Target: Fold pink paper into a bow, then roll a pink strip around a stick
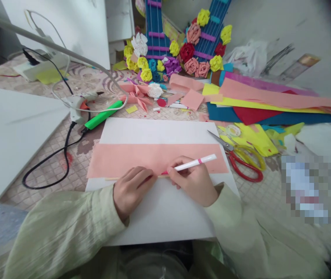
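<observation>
A strip of salmon-pink paper [124, 157] lies across a white board [165, 217] in front of me. Along its near edge runs a thin wooden stick [110, 178], partly covered by my hands. My left hand [132, 188] is closed over the stick, its fingers bent together and pressing it against the paper's edge. In my right hand [194, 182] is a white marker [196, 162] with a pink band, gripped between thumb and fingers. Its pink tip points left, close to the stick and the fingers of my left hand.
Scissors [248, 170] lie at the board's right edge. Left are a glue gun [79, 106], its black cable [25, 174] and a bright green stick [104, 115]. Behind stand blue guitar-like crafts [155, 29] with paper flowers. Coloured paper sheets [270, 97] lie back right.
</observation>
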Motion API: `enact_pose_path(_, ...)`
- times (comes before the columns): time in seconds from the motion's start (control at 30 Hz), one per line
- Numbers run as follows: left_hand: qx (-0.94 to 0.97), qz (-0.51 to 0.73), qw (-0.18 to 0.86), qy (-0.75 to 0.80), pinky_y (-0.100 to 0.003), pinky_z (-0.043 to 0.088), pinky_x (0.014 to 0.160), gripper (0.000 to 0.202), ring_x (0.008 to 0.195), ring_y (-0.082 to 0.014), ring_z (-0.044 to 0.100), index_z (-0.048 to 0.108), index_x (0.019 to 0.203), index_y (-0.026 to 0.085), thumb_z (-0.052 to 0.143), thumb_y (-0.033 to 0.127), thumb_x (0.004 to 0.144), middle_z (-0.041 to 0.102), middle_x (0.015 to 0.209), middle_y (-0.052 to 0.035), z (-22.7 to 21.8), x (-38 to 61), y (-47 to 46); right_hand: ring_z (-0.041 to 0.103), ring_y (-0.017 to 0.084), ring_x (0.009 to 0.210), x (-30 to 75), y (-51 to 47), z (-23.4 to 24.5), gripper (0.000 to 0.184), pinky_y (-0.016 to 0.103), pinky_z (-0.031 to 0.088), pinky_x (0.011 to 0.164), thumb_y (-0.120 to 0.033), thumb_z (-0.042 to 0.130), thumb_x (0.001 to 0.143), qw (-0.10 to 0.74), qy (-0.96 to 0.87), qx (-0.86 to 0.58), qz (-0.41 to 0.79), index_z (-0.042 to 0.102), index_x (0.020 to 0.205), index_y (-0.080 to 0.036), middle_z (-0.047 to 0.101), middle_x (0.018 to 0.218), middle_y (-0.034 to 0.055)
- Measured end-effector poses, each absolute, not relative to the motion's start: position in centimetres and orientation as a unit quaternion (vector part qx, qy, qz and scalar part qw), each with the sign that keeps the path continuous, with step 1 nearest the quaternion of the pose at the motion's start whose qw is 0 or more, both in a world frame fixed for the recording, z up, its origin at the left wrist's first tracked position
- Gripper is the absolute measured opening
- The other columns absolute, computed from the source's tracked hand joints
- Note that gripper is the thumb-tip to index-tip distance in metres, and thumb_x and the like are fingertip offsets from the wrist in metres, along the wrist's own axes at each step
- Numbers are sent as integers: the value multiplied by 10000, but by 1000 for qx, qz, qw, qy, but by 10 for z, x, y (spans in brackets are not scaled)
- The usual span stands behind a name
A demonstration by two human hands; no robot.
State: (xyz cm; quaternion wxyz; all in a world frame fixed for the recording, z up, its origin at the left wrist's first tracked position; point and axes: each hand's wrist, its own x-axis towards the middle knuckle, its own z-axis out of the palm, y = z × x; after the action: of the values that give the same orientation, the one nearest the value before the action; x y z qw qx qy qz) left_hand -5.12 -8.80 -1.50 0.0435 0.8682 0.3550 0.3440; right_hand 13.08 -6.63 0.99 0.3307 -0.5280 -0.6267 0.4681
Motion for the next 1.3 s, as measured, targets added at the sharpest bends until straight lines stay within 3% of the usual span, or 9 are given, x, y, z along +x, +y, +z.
enact_pose_path(1.3,859,342,69,375,-335,473,675,214,797,-178,504,560,911,94,358,113,844,576,844,-94,-14,-50,-90,492,99,533,127,-66,9,74,206,399,486,-230,513,739,314,-653,-529,441,532,688,-182,545,612,-8)
